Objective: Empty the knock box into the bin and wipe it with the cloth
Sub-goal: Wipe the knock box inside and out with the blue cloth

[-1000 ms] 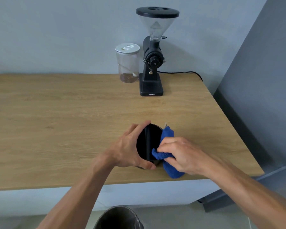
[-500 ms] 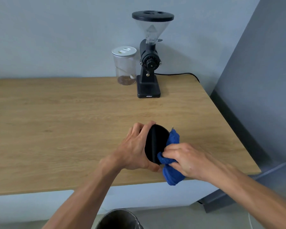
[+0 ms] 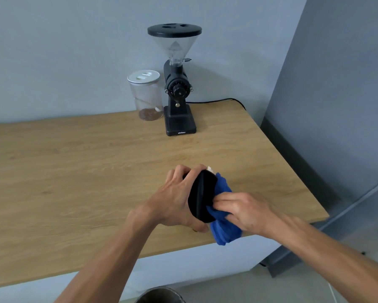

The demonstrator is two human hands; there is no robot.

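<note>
The knock box (image 3: 200, 196) sits in the lower middle of the frame, held just above the near edge of the wooden counter (image 3: 74, 182) and tipped on its side so the opening faces right. Compared with 1 second ago it's rolled further over: back then you could look into the round mouth with the bar across it, now you mostly see the dark rim edge-on. The blue cloth (image 3: 224, 226) has also gone in deeper, with 1 bunch sticking out at the top of the rim and the rest hanging down below it. My read is that the emptying part is done and this is mid-wipe, turning the box to reach a fresh bit of the inside.

Grip-wise, the left hand (image 3: 175, 200) is wrapped around the back and left wall of the box, fingers curled over the top edge and thumb underneath, clamped firmly on it. The right hand (image 3: 242, 212) is closed around the cloth, with fingers pressing it into the mouth of the box. It's slightly motion-blurred, so can't tell exactly how far in they reach.

Further out: the bin (image 3: 159, 295) just pokes in at the bottom edge, below the counter. In the upper middle, well apart from the action, a black coffee grinder (image 3: 176, 92) stands with a clear jar (image 3: 145, 95) just beside it on its left.
</note>
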